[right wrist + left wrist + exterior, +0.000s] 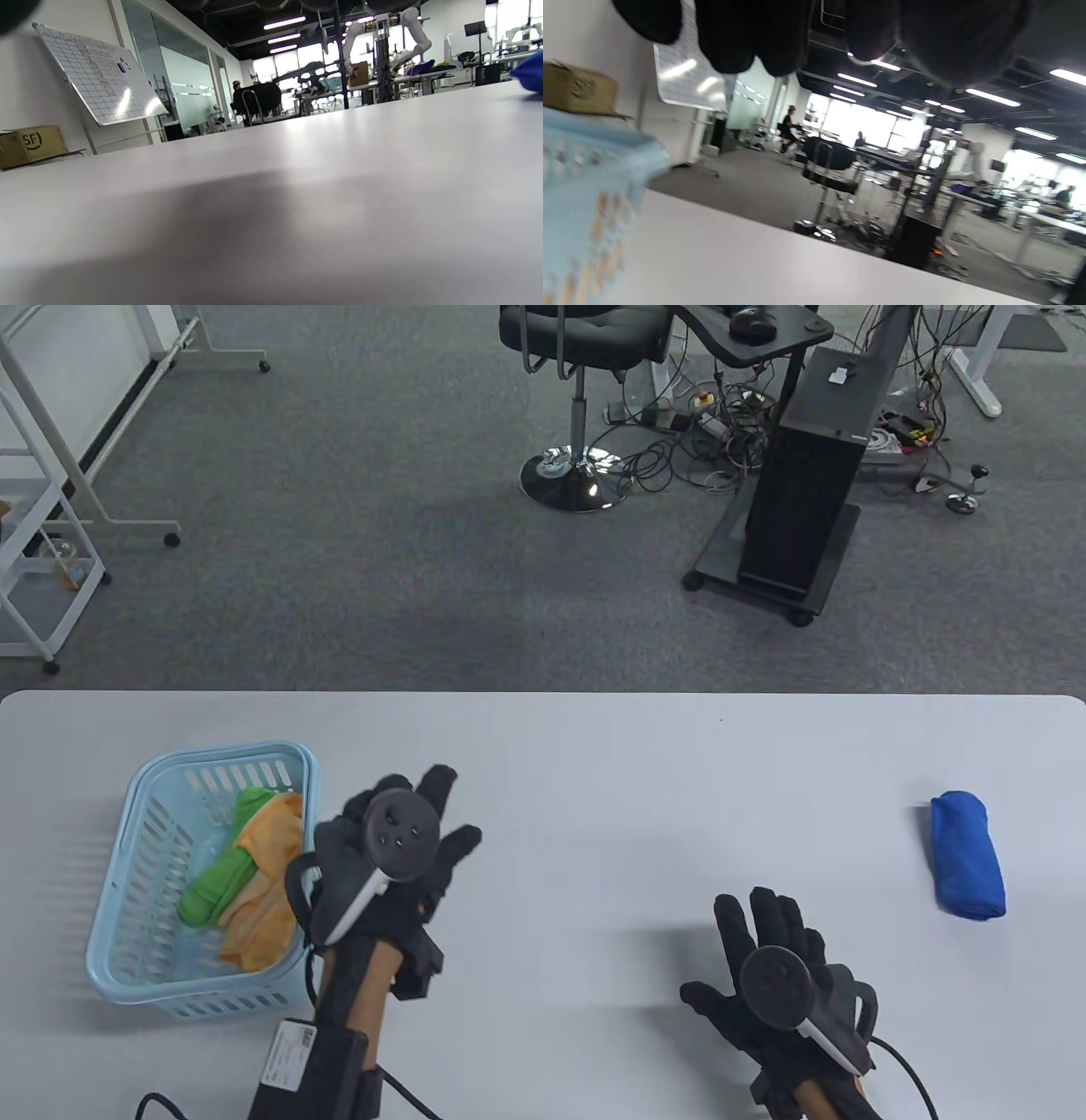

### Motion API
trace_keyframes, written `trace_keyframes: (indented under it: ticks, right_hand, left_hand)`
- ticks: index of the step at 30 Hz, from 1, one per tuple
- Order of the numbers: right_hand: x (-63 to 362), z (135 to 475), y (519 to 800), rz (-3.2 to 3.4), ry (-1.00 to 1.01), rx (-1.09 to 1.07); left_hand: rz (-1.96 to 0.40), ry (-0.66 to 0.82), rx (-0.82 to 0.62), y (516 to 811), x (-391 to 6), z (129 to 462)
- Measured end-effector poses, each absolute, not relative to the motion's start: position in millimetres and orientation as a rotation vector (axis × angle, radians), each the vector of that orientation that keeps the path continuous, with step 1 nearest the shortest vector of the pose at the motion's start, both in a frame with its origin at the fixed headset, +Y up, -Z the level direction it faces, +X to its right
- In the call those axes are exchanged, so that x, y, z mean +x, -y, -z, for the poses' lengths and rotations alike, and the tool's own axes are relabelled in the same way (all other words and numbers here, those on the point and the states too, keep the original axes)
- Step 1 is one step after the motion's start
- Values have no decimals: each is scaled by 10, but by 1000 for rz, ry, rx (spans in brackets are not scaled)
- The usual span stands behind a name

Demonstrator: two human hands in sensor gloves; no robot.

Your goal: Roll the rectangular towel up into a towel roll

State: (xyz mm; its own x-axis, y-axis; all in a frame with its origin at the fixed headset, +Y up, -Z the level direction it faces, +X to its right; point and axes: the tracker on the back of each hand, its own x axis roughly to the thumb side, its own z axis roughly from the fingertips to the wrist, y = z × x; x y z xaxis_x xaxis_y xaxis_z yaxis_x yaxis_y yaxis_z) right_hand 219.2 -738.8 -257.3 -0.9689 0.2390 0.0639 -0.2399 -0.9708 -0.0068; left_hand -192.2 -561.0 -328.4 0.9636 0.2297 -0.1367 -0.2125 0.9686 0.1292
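A rolled blue towel [967,853] lies at the table's right side, and its edge shows as a blue patch [530,74] in the right wrist view. A light blue basket [127,848] at the left holds an orange towel [267,882] and a green towel [225,874]. My left hand [407,831] hovers just right of the basket with fingers spread, holding nothing. Its fingers [746,34] hang from the top of the left wrist view. My right hand [764,959] rests low near the front edge, fingers straight, left of the blue roll and apart from it.
The white table [594,780] has bare surface between the hands and the far edge. Beyond the table stand a black office chair [577,356] and a black equipment stand [806,492] on grey carpet. The basket wall [589,199] fills the left wrist view's left.
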Motion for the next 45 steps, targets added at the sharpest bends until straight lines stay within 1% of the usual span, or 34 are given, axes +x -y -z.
trace_keyframes:
  ticks: [2,4,6,8,10,12,15,17,20,26,27,28,29,30,32,35,38,40,42,43,44,45]
  right_hand:
    - [2191,2577,7411,-2900,-4,88]
    - [2190,2589,7444,-2912,-46,83]
    - [2195,2599,7465,-2928,-76,77]
    - [2206,2605,7476,-2925,-79,71]
    - [2222,2610,7498,-2920,-102,55]
    - [2240,2615,7531,-2928,-133,41]
    - [2256,2628,7587,-2931,-216,36]
    - [2264,2628,7617,-2939,-271,25]
    - [2267,2642,7645,-2948,-289,21]
    - [2287,2653,7689,-2968,-352,-4]
    - [2290,2654,7692,-2968,-356,-7]
    - [2297,2657,7698,-2968,-360,-12]
    - [2303,2661,7705,-2967,-368,-18]
    - [2310,2665,7713,-2961,-384,-22]
    - [2323,2667,7722,-2954,-398,-27]
    - [2336,2668,7718,-2952,-398,-31]
    - [2342,2670,7714,-2945,-391,-33]
    - [2343,2674,7719,-2941,-389,-29]
    - [2343,2674,7723,-2937,-392,-23]
    - [2341,2670,7717,-2936,-389,-21]
    - [2340,2668,7711,-2934,-387,-18]
    - [2336,2666,7699,-2929,-384,-14]
  left_hand:
    - [-171,-215,140,5515,-2166,3437]
    - [-148,-297,70,5485,-2469,3591]
    - [-170,-373,17,5518,-2763,3698]
    - [-185,-416,-19,5597,-2980,3773]
    - [-150,-479,-68,5730,-3142,3831]
    - [-120,-502,-175,5926,-3293,3890]
    - [-126,-510,-253,6155,-3428,3957]
    - [-162,-529,-329,6312,-3499,4017]
    - [-134,-529,-353,6467,-3515,4088]
    - [-96,-487,-504,6880,-3458,4276]
    - [-90,-481,-518,6921,-3451,4291]
    - [-81,-466,-495,6964,-3439,4309]
    - [-92,-466,-443,6974,-3436,4324]
    - [-121,-470,-407,6959,-3436,4332]
    - [-211,-454,-384,6879,-3425,4332]
    - [-272,-438,-292,6578,-3418,4278]
    - [-391,-413,-189,6213,-3410,4145]
    - [-518,-354,-15,5912,-3414,4012]
    - [-642,-316,52,5704,-3400,3918]
    - [-740,-295,97,5529,-3363,3844]
    - [-778,-283,116,5447,-3334,3812]
    - [-832,-255,147,5268,-3250,3750]
